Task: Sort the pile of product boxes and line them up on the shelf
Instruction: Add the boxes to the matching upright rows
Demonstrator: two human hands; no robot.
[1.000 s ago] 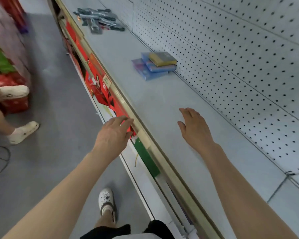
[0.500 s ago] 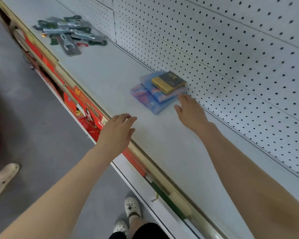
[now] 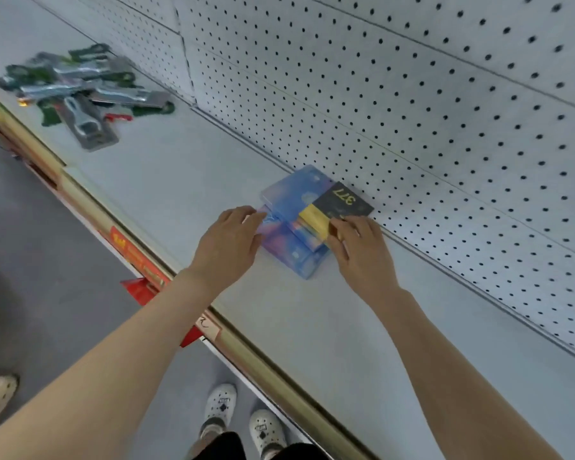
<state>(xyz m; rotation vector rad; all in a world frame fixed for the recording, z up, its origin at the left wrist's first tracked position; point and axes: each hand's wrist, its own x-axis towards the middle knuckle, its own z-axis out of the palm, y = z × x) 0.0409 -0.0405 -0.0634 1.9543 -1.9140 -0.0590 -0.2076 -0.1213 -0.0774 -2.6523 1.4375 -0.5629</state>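
on the shelf (image 3: 180, 180), hard against the pegboard (image 3: 412, 111), right hand (image 3: 362, 254) pinches the near end of the top black-and-gold box (image 3: 341, 202), left hand (image 3: 228, 245) rests straight-fingered on the pastel boxes (image 3: 292, 247) beneath; an end-only pinch could let it tilt and drag those askew.

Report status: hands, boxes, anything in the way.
Left hand touching lower blue box. Right hand pinching black-and-gold box atop pile. Pile unsorted, against pegboard. Packaged tools lie apart along the shelf.

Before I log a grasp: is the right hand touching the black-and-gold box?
Touching. Head view: the right hand has its fingertips against the black-and-gold box at its gold near edge, no gap.
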